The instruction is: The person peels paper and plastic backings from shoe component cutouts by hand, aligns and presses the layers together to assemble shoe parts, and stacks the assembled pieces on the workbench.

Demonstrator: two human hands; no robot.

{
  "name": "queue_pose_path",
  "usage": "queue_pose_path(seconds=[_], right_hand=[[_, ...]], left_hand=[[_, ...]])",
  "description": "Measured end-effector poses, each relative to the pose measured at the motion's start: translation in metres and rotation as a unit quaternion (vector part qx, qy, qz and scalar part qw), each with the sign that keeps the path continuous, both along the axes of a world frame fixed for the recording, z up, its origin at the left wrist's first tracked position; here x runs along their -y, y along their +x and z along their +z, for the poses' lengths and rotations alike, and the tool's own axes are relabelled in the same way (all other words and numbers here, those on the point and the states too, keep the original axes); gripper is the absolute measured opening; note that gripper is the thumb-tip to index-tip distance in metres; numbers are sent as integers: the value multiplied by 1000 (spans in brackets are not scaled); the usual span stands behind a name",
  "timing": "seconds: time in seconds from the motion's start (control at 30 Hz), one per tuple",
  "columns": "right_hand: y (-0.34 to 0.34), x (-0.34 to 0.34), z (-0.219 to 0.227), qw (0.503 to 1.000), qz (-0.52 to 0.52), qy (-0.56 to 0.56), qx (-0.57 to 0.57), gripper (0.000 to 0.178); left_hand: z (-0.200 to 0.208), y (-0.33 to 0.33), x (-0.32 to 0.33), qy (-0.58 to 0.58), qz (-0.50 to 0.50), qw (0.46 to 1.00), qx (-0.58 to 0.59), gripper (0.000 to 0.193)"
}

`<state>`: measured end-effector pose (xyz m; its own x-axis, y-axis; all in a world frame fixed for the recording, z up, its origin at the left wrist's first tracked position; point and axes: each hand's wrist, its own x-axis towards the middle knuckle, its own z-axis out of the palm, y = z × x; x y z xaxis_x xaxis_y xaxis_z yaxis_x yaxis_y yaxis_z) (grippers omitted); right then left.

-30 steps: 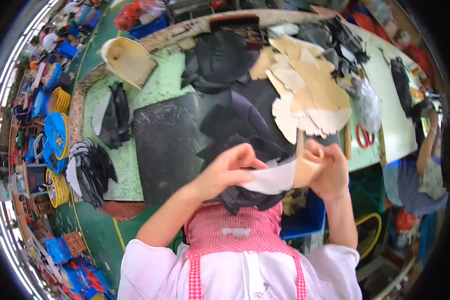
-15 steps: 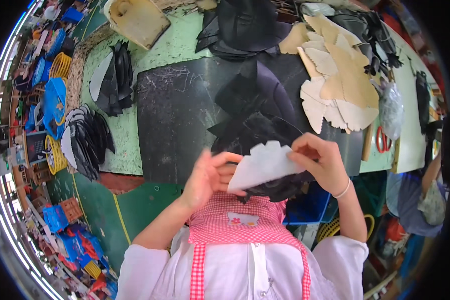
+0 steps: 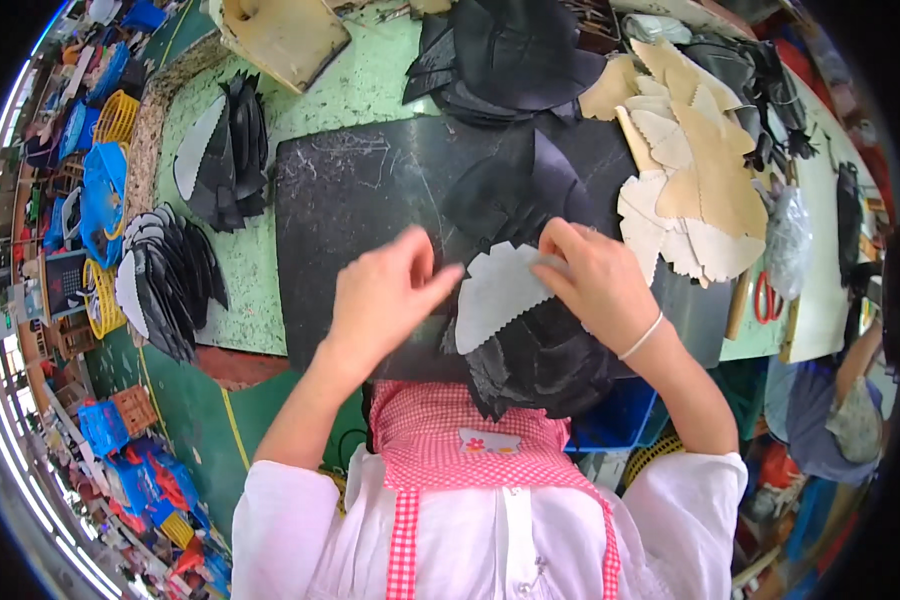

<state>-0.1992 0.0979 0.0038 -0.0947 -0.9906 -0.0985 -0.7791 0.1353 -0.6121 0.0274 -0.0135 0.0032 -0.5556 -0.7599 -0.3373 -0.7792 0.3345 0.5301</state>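
Note:
A pale grey, half-round cut piece (image 3: 500, 295) with a zigzag edge and notches lies over a bundle of black cut pieces (image 3: 540, 365) at the mat's near edge. My right hand (image 3: 600, 285) pinches the upper right corner of the pale piece between thumb and fingers. To the left of it, my left hand (image 3: 382, 295) hovers above the mat, thumb stretched out and apart from the fingers, holding nothing. Further black pieces (image 3: 500, 195) lie just beyond my hands on the dark mat (image 3: 360, 200).
Left on the green table (image 3: 255, 310) are two fanned stacks of black pieces (image 3: 175, 280). A black pile (image 3: 515, 60) lies at the back, beige pieces (image 3: 705, 170) at right. Red-handled scissors (image 3: 767, 298) hang near a plastic bag (image 3: 788, 240). A yellowed bin (image 3: 280, 40) stands far left.
The pale piece has gone from between both hands down onto the black bundle. My left hand has let go of it and moved up and left; my right hand has shifted away from me with it.

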Motion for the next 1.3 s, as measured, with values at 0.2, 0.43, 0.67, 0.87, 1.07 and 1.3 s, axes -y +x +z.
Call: queue_pose_path(seconds=[0.2,0.43,0.67,0.87,1.07,1.3], right_hand=[[2,-41,18,988,-97,47,112,20],[-10,-41,-3,998,-46,44,4,26],[-13,-29,13,958,39,162,-233,23],[-2,-61,-22,992,-12,-104,-71,15],[-35,-66,-7,995,-44,-56,70,16],[-151,-60,-33,895,-271,-168,-314,14]], left_hand=[[-32,-46,25,-285,-71,945,-144,46],[-24,-72,25,-170,-42,982,-68,67],[-38,-72,43,-161,-77,976,-122,47],[23,-71,21,-140,-6,894,-425,27],[74,-45,-11,-285,-264,794,-467,28],[18,-32,-68,-31,-426,869,-250,21]])
